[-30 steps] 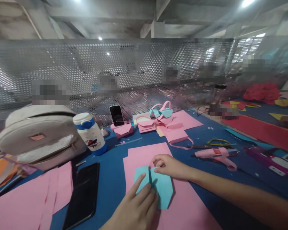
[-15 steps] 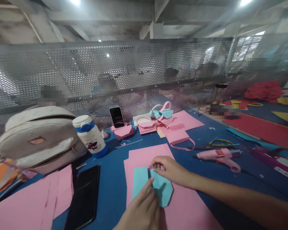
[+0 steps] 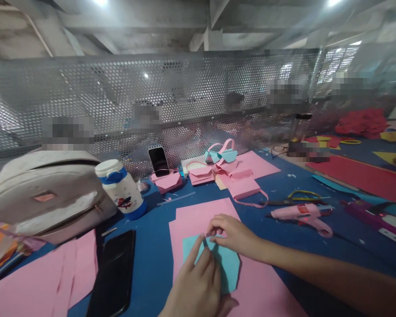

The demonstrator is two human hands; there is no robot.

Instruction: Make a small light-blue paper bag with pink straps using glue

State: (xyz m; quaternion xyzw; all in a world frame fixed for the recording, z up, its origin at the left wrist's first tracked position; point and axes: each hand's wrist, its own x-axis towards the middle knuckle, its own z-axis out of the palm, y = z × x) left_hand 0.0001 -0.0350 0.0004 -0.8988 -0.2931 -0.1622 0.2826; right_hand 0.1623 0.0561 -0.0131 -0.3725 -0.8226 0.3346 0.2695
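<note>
A light blue folded paper piece [image 3: 229, 266] lies on a pink sheet [image 3: 260, 290] on the blue table. My left hand [image 3: 196, 286] presses down on its left part, index finger stretched toward the top edge. My right hand [image 3: 232, 233] comes in from the right and pinches the paper's top edge between thumb and fingers. Both hands touch the blue paper, which stays flat on the sheet.
A black phone [image 3: 114, 273] lies left of the pink sheet, with more pink sheets [image 3: 36, 286] beyond it. A grey bag [image 3: 42, 193] and a white bottle [image 3: 120, 189] stand at back left. Pink paper bags [image 3: 231, 174], scissors [image 3: 292, 198] and a pink glue gun [image 3: 300, 213] lie behind and right.
My left hand has slid forward over the blue paper. The two flaps seen before now lie closed together, and my right hand's pinch stays at the top edge.
</note>
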